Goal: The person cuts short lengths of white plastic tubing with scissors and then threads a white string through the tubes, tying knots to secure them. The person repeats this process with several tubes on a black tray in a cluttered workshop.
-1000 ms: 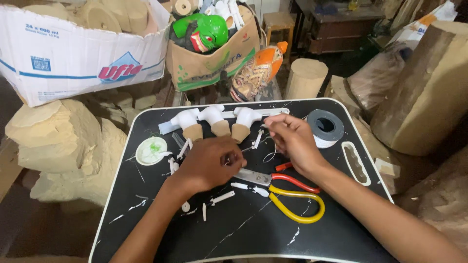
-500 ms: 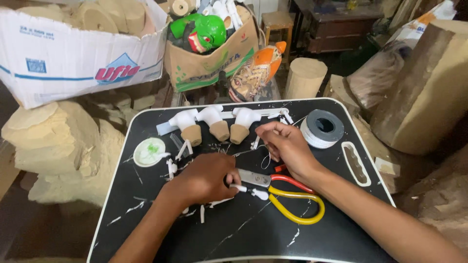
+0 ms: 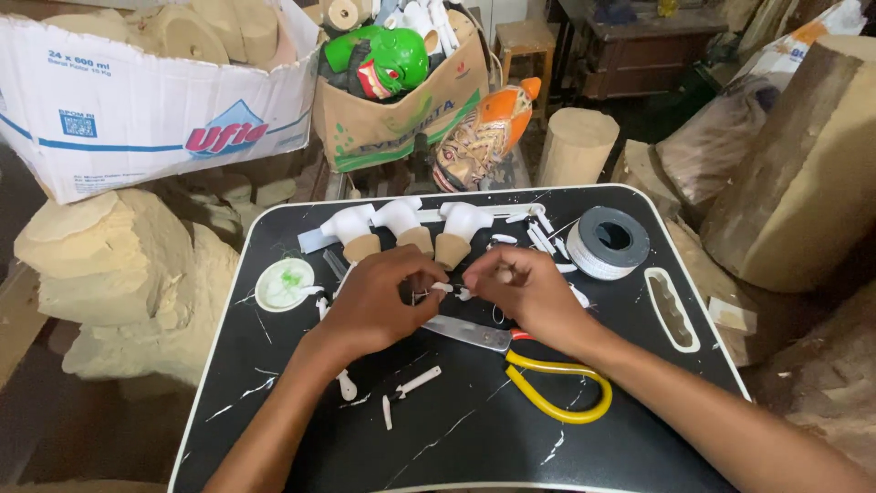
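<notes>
My left hand [image 3: 379, 301] and my right hand [image 3: 525, 292] meet over the middle of a black tray table [image 3: 474, 438]. Between their fingertips they pinch a small white piece [image 3: 444, 288]. Just beyond the hands stand three wooden pegs with white painted tops [image 3: 401, 228]. Under my right wrist lie snips with yellow handles [image 3: 547, 383] and a metal blade. Several small white sticks [image 3: 418, 381] are scattered on the tray near my left forearm.
A grey tape roll [image 3: 610, 239] sits at the tray's right, a round white lid with green smears [image 3: 284, 284] at its left. Behind stand a white cardboard box [image 3: 137, 119], a brown box with a green mask [image 3: 383, 59], an orange mask [image 3: 484, 137], and wood blocks [image 3: 803, 173].
My left hand moved up and right from the tray's lower middle. My right hand came in towards it, and the two now meet on the small white piece.
</notes>
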